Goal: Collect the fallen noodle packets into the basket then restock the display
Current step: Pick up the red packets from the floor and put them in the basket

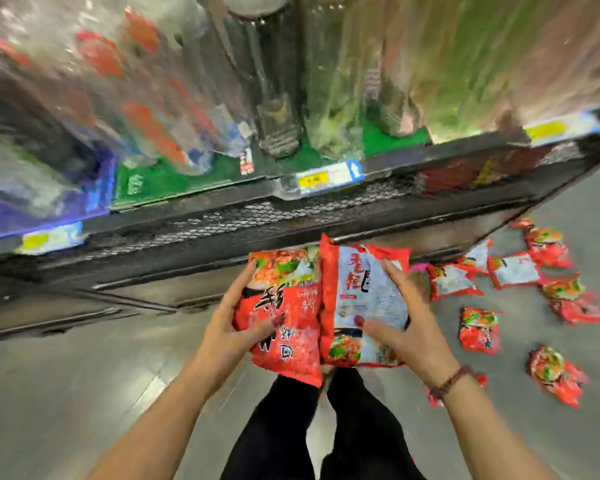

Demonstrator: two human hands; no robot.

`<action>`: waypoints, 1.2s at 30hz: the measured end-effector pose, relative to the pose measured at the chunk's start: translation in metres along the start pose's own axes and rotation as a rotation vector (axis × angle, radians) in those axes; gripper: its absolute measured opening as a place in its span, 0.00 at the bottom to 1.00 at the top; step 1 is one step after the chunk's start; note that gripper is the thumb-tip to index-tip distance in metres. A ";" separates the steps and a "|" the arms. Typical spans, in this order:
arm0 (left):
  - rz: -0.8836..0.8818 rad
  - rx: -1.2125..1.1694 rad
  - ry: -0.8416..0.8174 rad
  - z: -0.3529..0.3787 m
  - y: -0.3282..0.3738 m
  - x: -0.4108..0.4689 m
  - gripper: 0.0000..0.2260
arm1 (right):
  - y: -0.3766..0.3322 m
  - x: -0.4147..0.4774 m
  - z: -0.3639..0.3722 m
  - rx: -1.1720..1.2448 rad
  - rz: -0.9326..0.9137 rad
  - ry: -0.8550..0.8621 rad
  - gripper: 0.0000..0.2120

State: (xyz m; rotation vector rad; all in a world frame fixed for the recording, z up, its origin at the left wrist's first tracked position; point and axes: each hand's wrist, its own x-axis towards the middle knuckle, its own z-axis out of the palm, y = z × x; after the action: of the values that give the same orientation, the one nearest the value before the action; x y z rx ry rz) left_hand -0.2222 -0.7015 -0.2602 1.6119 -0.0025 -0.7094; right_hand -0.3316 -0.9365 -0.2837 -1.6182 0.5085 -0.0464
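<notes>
I hold two red noodle packets side by side in front of the black shelf base. My left hand (234,327) grips the left packet (288,306), printed side up, thumb across its lower face. My right hand (400,323) grips the right packet (364,299), whose pale back label faces me. Several more red packets (478,327) lie scattered on the floor to the right, some face up, some label up. No basket is in view.
A black mesh-fronted shelf unit (257,216) with price tags runs across the view; blurred goods stand above it on green matting. Grey tiled floor (84,375) spreads left and below. My legs in dark trousers (326,427) stand beneath the packets.
</notes>
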 end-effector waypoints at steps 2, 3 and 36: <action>0.032 -0.034 0.084 -0.012 0.014 -0.028 0.42 | -0.032 0.002 0.012 -0.061 -0.058 -0.102 0.44; 0.054 -0.048 0.134 -0.017 0.019 -0.041 0.43 | -0.045 0.003 0.019 -0.084 -0.081 -0.154 0.42; 0.242 -0.607 1.564 -0.323 -0.080 -0.351 0.33 | -0.179 -0.076 0.575 -0.425 -0.441 -1.321 0.41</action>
State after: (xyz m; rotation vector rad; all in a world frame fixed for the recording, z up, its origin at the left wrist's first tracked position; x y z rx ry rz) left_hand -0.3948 -0.2574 -0.1801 1.1636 1.0187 0.7978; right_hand -0.1594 -0.3668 -0.1645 -1.7528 -0.9034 0.7960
